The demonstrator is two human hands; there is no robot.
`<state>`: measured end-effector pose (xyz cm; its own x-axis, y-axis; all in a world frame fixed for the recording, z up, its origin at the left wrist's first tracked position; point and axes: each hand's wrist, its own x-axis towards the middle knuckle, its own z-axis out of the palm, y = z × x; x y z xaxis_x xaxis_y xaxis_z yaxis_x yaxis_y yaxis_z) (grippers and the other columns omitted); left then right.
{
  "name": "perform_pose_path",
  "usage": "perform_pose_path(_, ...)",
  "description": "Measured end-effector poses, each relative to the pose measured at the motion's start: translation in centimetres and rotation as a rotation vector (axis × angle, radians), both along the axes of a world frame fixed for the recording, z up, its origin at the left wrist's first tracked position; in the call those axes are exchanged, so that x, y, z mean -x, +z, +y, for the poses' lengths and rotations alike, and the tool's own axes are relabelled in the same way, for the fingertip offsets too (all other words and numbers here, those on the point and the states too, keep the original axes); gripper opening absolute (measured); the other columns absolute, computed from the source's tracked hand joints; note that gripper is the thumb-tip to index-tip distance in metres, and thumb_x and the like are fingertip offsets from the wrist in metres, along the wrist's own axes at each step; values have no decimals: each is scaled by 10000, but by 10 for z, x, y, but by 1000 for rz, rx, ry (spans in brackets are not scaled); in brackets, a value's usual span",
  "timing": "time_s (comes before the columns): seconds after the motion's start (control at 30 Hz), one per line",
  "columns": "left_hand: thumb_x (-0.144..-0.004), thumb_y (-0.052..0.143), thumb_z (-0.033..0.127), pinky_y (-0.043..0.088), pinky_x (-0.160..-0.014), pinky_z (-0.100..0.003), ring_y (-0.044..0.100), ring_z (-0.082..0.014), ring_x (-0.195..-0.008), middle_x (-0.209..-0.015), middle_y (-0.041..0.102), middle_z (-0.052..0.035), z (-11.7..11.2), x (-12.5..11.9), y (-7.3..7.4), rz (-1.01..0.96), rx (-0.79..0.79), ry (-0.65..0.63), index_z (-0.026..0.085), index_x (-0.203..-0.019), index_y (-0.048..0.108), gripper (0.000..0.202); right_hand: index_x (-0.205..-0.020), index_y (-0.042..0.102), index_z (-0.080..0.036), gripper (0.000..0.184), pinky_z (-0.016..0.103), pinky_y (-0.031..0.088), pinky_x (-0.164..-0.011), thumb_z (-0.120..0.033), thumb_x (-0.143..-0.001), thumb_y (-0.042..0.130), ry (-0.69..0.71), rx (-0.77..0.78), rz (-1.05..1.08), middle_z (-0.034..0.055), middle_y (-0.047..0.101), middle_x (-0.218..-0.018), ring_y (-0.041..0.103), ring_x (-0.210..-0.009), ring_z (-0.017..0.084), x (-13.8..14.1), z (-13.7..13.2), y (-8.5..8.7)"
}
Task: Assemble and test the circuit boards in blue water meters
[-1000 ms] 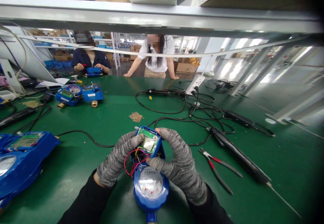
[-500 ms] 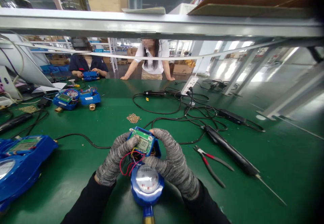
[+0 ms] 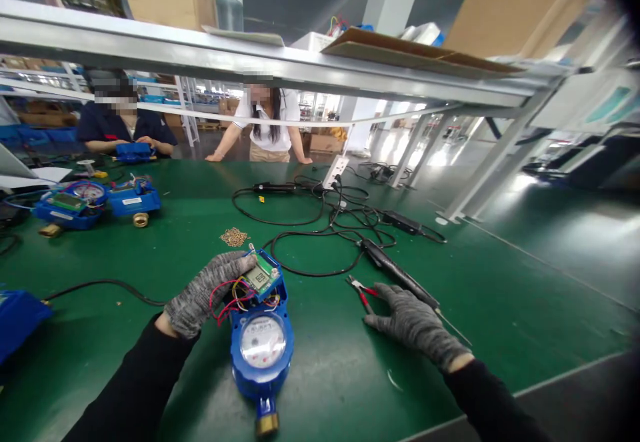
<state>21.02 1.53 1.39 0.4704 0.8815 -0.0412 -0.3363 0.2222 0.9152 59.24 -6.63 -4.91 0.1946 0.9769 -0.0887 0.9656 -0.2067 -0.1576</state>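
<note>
A blue water meter (image 3: 262, 343) with a round dial stands in front of me, its brass fitting pointing my way. My left hand (image 3: 207, 290), in a grey knit glove, grips the green circuit board (image 3: 263, 281) at the meter's far end, thumb on top. The board's small display is lit, and red and yellow wires (image 3: 226, 295) loop out beside it. To the right, my gloved right hand (image 3: 411, 319) is over the red-handled cutting pliers (image 3: 367, 293), fingers and thumb apart. It hides most of the handles; whether it touches them I cannot tell.
A black electric screwdriver (image 3: 395, 270) lies beyond my right hand, amid tangled cables. Small brass screws (image 3: 234, 237) are heaped behind the meter. More blue meters (image 3: 70, 205) stand at left. A power strip (image 3: 335, 172) lies farther back. Two people are across the table, under a shelf (image 3: 300, 62).
My right hand has left the meter and moved right to the pliers. My left hand keeps hold of the board. The view has turned to the right.
</note>
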Motion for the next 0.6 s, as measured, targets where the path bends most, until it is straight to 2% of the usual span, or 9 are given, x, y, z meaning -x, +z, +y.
perform_pose_path(0.07,-790,787,325,567,-701,-281,692,-176,-718,-791,735,-55,3,0,1,26,2,-78,127,-778,717,210,-1236,666,-121,581,502,511,-921,-430,-745,678,14,29,-16,204,706,-1122,668,-1075,378,2,3,-4)
perform_pose_path(0.13,-816,766,330,562,-684,-273,694,-174,-715,-808,737,-64,6,1,0,44,15,-116,119,-807,714,218,-1154,708,-118,500,483,504,-946,-305,-690,702,49,53,-34,200,721,-1091,675,-1074,373,5,6,-6)
perform_pose_path(0.23,-814,769,312,568,-720,-283,703,-181,-747,-843,745,-76,9,4,-2,40,23,-118,110,-836,719,209,-1145,710,-106,513,487,480,-1006,-152,-635,678,59,41,-81,228,702,-1166,650,-1146,390,8,7,-9)
perform_pose_path(0.37,-803,779,282,569,-749,-285,704,-170,-752,-847,750,-63,10,6,-4,-2,54,-135,121,-855,722,179,-1145,695,-116,373,475,511,-991,-180,-823,518,9,-20,-124,218,710,-1165,689,-1089,352,7,6,-15)
perform_pose_path(0.5,-799,781,291,558,-725,-284,704,-168,-719,-823,751,-67,10,6,-5,-26,93,-165,114,-833,723,190,-1270,607,-49,458,444,558,-954,-259,-899,439,-34,-92,-112,231,710,-1177,710,-1051,343,4,7,-19)
perform_pose_path(0.6,-790,790,282,554,-752,-292,713,-172,-744,-844,757,-58,10,5,-4,-25,115,-142,125,-868,730,185,-1292,572,-72,463,415,531,-1011,-315,-935,403,35,-211,-59,200,686,-1241,675,-1129,310,13,5,-9)
